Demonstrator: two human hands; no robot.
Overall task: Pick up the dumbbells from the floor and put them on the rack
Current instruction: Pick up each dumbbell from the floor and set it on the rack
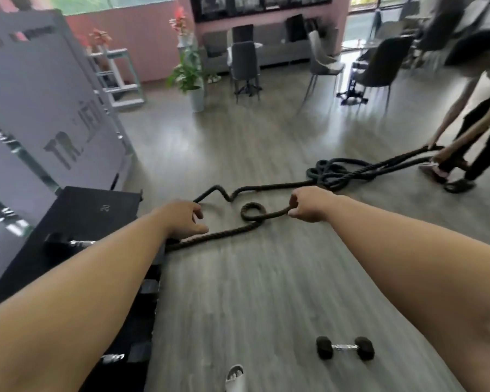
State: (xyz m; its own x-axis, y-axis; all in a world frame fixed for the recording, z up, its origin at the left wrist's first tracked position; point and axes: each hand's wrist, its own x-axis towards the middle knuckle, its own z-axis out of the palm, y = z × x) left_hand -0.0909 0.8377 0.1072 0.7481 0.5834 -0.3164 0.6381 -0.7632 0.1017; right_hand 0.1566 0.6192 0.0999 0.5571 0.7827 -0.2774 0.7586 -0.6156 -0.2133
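A black hex dumbbell (345, 348) with a chrome handle lies on the wood floor near the bottom right. The black rack (77, 219) stands at the left, with dumbbells (68, 244) on its shelves partly hidden by my left arm. My left hand (183, 219) is stretched forward above the rack's right edge, fingers loosely apart, holding nothing. My right hand (309, 203) reaches out over the floor, fingers curled, empty as far as I can see. Both hands are far from the floor dumbbell.
A thick black battle rope (252, 215) snakes across the floor ahead; another person (470, 114) at the right bends and holds its far end. A grey partition (40, 108) stands left. Chairs, a sofa and a potted plant (191, 77) fill the back. My white slipper (234, 377) shows below.
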